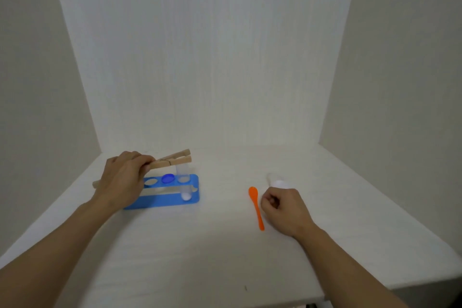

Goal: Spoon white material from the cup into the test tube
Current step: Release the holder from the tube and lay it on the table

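Note:
A clear test tube [184, 182] stands upright in the right-hand hole of a blue rack [172, 201], with white material at its bottom. A wooden test-tube clamp [172, 159] grips the tube near its top, and my left hand [122, 179] holds the clamp's handle. An orange spoon [257, 206] lies flat on the white table, bowl pointing away from me. My right hand [285, 209] rests right of the spoon with fingers curled, not holding it. Just beyond that hand stands a clear cup [277, 182] with white material, partly hidden.
A blue cap [167, 178] sits on the rack's middle hole. White walls enclose the table [200, 245] at the back and both sides. The table's front edge runs along the lower right.

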A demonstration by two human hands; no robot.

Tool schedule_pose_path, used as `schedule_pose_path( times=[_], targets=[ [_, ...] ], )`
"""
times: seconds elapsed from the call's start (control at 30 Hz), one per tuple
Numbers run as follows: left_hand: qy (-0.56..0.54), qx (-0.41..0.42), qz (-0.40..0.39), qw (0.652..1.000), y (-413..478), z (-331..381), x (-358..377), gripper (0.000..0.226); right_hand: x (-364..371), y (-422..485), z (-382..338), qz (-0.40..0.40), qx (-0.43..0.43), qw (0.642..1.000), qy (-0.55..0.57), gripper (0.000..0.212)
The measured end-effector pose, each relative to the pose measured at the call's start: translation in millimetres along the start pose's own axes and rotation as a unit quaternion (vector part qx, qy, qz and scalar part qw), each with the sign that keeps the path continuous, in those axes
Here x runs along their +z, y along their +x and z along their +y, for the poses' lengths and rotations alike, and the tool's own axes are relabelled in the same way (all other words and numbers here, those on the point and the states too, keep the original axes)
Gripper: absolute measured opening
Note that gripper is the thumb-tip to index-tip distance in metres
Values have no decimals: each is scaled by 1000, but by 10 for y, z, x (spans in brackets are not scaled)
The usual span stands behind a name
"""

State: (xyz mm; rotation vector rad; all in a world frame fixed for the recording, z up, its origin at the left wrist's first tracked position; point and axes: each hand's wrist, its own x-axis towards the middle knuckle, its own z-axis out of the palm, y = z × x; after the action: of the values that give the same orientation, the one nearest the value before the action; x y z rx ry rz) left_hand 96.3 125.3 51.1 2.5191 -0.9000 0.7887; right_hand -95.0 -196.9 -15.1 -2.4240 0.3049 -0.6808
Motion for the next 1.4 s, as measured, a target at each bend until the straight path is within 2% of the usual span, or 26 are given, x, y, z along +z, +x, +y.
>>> schedule_pose_path(
  times=[0.47, 0.7, 1.0, 1.4],
  targets=[
    [-1, 2, 71, 997, 96, 187, -180, 18, 0, 0, -3, -1, -6, 1000, 10, 14],
    [-27, -3, 73, 997, 167, 563, -334, 18, 7, -3, 15, -6, -4, 1000, 17, 15],
    [-89, -18, 38, 995, 137, 1111, -324, 27, 8, -2, 14, -3, -7, 1000, 12, 14],
    [-220, -102, -62, 968, -10, 1652, -68, 35, 8, -5, 5, -6, -6, 1000, 8, 13]
  ],
)
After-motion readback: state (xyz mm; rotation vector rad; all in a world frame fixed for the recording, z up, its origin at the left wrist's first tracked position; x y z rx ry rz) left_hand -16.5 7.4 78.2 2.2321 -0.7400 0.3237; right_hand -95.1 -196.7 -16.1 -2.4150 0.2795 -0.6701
